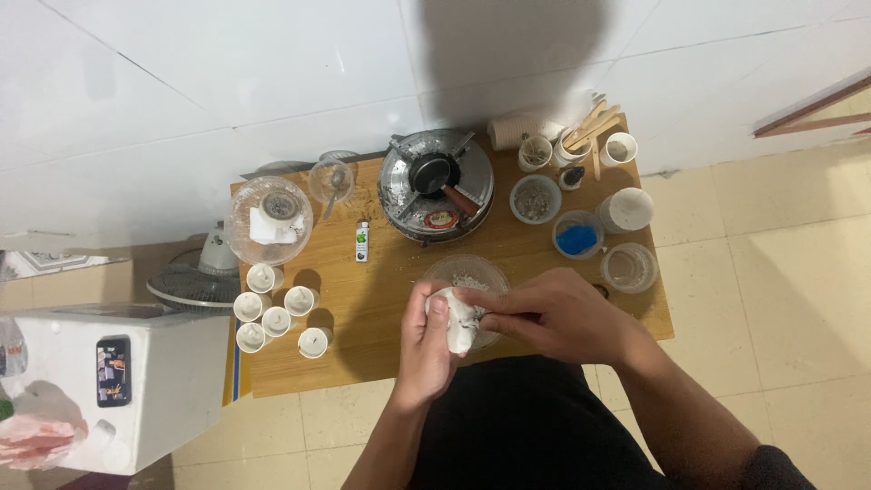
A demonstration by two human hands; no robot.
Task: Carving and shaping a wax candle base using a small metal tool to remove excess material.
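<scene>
1. Left hand (425,349) fingers clamped round a white lump (459,328), above the table's (363,308) near edge.
2. Right hand (553,313) fingertips pinched together on the lump's top.
3. Glass bowl (468,272) just behind the lump.
4. 6 small white cups (277,313) near the left edge; stove (436,184) at the far edge.

Stove (436,184) sitting at the table's (363,299) back edge, small dark pan (434,172) resting on it. Lighter (362,242) lying just left of the stove. Six white cups (277,313) clustering near the left edge, domed clear lid (269,218) standing behind them. Dish of blue powder (577,238) sitting right of the stove, near a clear cup (628,267). Wooden sticks (590,127) poking from a cup at the back right. Fan (204,277) standing on the floor beside a white box (127,386), phone (113,370) lying on it
</scene>
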